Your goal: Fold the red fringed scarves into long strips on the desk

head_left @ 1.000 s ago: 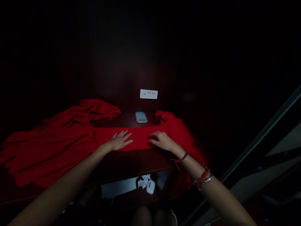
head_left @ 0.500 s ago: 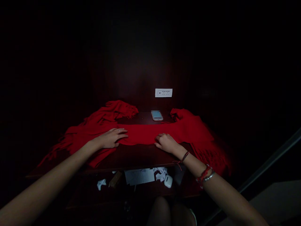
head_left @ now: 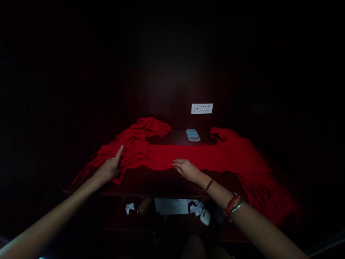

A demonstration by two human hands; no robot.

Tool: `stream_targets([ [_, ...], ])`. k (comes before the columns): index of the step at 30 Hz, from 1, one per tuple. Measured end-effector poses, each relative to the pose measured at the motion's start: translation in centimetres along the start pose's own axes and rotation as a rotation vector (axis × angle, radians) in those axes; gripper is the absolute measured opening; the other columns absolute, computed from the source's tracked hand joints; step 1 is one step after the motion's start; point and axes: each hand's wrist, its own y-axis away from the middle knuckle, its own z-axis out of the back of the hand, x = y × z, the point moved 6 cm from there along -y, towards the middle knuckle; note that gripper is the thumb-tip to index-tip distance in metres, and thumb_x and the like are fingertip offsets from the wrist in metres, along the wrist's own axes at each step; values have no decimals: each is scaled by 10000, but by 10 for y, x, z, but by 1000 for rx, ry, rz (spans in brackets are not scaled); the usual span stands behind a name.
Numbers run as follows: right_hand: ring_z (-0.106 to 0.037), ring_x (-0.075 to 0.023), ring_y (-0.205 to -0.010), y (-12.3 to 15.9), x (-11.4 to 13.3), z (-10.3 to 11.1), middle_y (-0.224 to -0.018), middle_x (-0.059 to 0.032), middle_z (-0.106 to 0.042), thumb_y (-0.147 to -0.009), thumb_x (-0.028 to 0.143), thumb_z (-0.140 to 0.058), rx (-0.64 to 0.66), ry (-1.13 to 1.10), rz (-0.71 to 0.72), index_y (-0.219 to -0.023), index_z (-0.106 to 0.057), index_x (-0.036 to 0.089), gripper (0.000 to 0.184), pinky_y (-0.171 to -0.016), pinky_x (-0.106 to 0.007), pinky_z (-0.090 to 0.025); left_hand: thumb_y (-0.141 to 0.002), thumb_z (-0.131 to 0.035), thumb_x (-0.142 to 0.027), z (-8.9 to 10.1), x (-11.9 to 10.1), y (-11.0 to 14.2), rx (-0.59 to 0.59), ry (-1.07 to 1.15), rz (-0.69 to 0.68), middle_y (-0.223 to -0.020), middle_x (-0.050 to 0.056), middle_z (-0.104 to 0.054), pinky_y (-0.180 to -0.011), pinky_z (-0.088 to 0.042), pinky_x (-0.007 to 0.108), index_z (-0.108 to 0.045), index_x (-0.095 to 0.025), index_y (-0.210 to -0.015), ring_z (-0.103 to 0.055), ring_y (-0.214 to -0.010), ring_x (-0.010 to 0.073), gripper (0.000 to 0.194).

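Observation:
A long red scarf point(head_left: 188, 156) with fringed ends lies across the dark wooden desk. Its middle is a fairly flat band, while the left part is bunched and creased. My left hand point(head_left: 109, 169) is at the bunched part by the front edge, its index finger stretched out and its other fingers partly hidden. My right hand point(head_left: 187, 169) rests on the front edge of the flat band, fingers extended to the left and nothing gripped. Bracelets circle the right wrist and forearm.
Behind the scarf lies a phone point(head_left: 193, 135), below a white wall socket point(head_left: 202, 108). An open shelf under the desktop holds a paper sheet point(head_left: 171, 206), crumpled paper point(head_left: 129, 208), a brown block point(head_left: 145, 205) and a white earbud case point(head_left: 205, 217).
My left hand has moved left along the scarf, and fresh creases show where it was. My right hand has slid slightly left over the band, its fingers straighter. The view has shifted left.

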Motion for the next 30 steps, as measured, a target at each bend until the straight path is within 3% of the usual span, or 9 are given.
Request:
stream_targets([
  [4, -535, -141, -871, 2, -3, 3, -922, -80, -593, -816, 133, -345, 35, 72, -46, -942, -536, 151, 229, -764, -249, -379, -738, -369, -188, 55, 12, -8, -230, -179, 37, -1002, 87, -500, -662, -405, 286, -154, -187, -1295, -485, -902, 259, 597],
  [7, -560, -153, -747, 3, -3, 7, -808, -68, -606, -819, 132, -337, 57, 161, -105, -898, -515, 156, 196, -668, -240, -388, -823, -267, -204, 112, 11, -15, -537, -265, 16, -1122, 62, -406, -801, -354, 354, -126, -241, -1295, -350, -1048, 268, 494],
  [9, -559, -160, -734, 4, -2, 10, -801, -65, -605, -806, 121, -354, 66, 206, -121, -893, -502, 161, 177, -653, -237, -380, -848, -245, -222, 127, 9, -21, -594, -288, -18, -1197, 59, -334, -867, -286, 412, -115, -238, -1295, -285, -1096, 273, 466],
  [12, -557, -157, -736, 4, -1, 12, -815, -63, -605, -800, 115, -362, 83, 240, -134, -892, -497, 167, 171, -663, -234, -370, -816, -335, -202, 98, 9, -36, -288, -309, -12, -1243, 67, -314, -887, -268, 422, -250, -223, -1259, -283, -1119, 273, 451],
  [15, -554, -150, -733, 4, 0, 13, -823, -68, -605, -817, 142, -343, 86, 248, -131, -879, -508, 164, 177, -675, -237, -365, -683, -519, -153, 51, 14, -37, 82, -310, 210, -1178, 143, -416, -785, -350, 475, -421, -156, -1159, -372, -1050, 339, 486],
  [19, -530, -149, -818, 2, 2, 14, -875, -73, -592, -790, 149, -405, 66, 202, -74, -909, -522, 156, 168, -737, -248, -351, -697, -493, -176, 50, -20, -38, -2, -306, 277, -1136, 215, -437, -732, -344, 523, -504, -79, -1055, -357, -1040, 401, 371],
  [21, -508, -150, -859, 3, 2, 17, -901, -69, -580, -764, 141, -445, 23, 178, -54, -942, -520, 156, 193, -765, -255, -340, -711, -498, -247, 54, -61, -43, -51, -260, 44, -1182, 167, -404, -815, -310, 480, -476, -135, -1089, -347, -1070, 346, 396],
  [25, -488, -142, -832, 7, -6, 24, -875, -49, -569, -751, 142, -464, -84, 137, -88, -920, -530, 160, 182, -754, -249, -340, -654, -568, -358, 36, -158, -34, 61, -23, -791, -1124, 72, -450, -876, -303, 324, -483, -189, -1031, -401, -1032, 218, 422],
  [30, -475, -130, -769, 12, -19, 27, -794, -33, -556, -754, 159, -468, -123, 136, -139, -820, -549, 159, 104, -715, -234, -344, -661, -489, -164, 2, -194, -34, -12, 16, -926, -857, 18, -526, -729, -369, 238, -505, -181, -858, -489, -795, 150, 198],
])
